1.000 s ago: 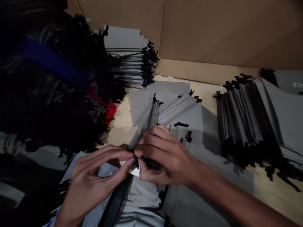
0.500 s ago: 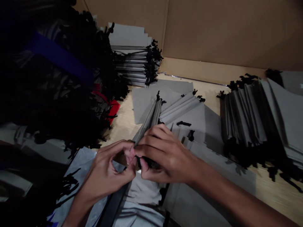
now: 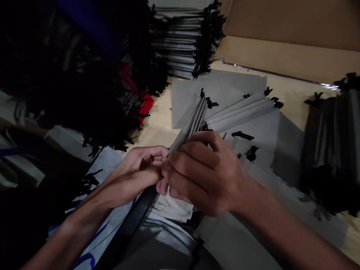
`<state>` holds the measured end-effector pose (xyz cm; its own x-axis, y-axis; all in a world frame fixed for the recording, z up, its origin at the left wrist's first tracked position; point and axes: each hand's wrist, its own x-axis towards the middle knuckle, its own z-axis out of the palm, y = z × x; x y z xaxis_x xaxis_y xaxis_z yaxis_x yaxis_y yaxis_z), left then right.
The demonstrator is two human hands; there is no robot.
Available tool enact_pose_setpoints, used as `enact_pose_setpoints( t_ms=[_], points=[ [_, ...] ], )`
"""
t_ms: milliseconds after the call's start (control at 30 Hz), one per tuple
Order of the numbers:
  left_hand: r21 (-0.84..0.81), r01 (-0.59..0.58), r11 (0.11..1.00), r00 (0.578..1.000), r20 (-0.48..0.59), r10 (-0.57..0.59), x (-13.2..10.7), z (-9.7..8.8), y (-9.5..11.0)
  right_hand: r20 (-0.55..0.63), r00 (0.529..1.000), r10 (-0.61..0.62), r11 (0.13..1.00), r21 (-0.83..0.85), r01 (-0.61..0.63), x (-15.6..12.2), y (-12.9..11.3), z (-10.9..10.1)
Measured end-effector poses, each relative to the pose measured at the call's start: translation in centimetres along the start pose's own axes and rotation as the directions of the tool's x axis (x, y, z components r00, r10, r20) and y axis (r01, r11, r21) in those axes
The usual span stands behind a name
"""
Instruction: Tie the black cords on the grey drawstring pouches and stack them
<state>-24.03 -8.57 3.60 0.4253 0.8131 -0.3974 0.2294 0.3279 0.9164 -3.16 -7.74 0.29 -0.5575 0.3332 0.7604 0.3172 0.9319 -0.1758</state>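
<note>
Both hands meet at the near end of a few thin grey folded bags (image 3: 194, 120), which stand on edge with black knotted cords at their far end. My right hand (image 3: 205, 172) has its fingers curled round that near end, covering most of it. Against its fingertips, my left hand (image 3: 146, 161) is closed, thumb and fingers bent together; what it pinches is hidden. Just right of the standing bags lies a fanned pile of grey bags (image 3: 242, 108) with black knots. More grey bags (image 3: 292, 206) lie flat beneath my right forearm.
At the back rises a tall stack of grey bags (image 3: 180, 45) with black cord ends. A dark heap of corded bags (image 3: 70, 93) fills the left, with a red strip (image 3: 146, 107) at its edge. Another bundle (image 3: 334, 131) stands right. A cardboard wall (image 3: 292, 22) is behind.
The view has shifted, so the piles sit further right and higher. My left wrist has turned and its fingers are tucked in more. My right hand has rolled over the near end of the bags.
</note>
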Motion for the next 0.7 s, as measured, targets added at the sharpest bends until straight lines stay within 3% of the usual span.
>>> enact_pose_setpoints(
  t_ms=[100,167,267,367,467,533,600,700],
  points=[
    [-0.185,0.034,0.982,0.999,0.024,-0.03,-0.4,0.2,-0.5,-0.036,0.995,0.088,0.996,0.027,-0.087,0.0,-0.2,0.2],
    [-0.158,0.007,0.987,1.0,-0.017,-0.01,-0.8,0.2,-0.7,-0.035,0.985,0.171,0.984,0.064,-0.169,-0.1,-0.4,0.4],
    [0.094,-0.117,0.989,0.974,-0.184,0.133,-1.6,-0.1,-0.6,-0.04,0.97,0.238,0.964,0.13,-0.231,-0.1,-0.4,0.5],
    [0.365,-0.248,0.897,0.889,-0.283,0.361,-2.3,-0.5,-0.4,-0.065,0.967,0.245,0.96,0.155,-0.233,-0.2,-0.3,0.6],
    [0.552,-0.331,0.765,0.812,-0.247,0.529,-2.7,-0.8,-0.3,-0.095,0.967,0.237,0.963,0.151,-0.222,-0.2,-0.3,0.7],
    [0.626,-0.369,0.687,0.782,-0.19,0.593,-2.7,-1.0,-0.2,-0.105,0.967,0.231,0.966,0.145,-0.215,-0.1,-0.3,0.7],
    [0.66,-0.388,0.643,0.777,-0.141,0.613,-2.7,-1.4,0.0,-0.101,0.968,0.231,0.966,0.141,-0.216,-0.1,-0.4,0.7],
    [0.663,-0.379,0.646,0.812,-0.097,0.576,-2.5,-2.0,0.3,-0.078,0.97,0.231,0.967,0.132,-0.219,0.0,-0.4,0.6]
  ],
)
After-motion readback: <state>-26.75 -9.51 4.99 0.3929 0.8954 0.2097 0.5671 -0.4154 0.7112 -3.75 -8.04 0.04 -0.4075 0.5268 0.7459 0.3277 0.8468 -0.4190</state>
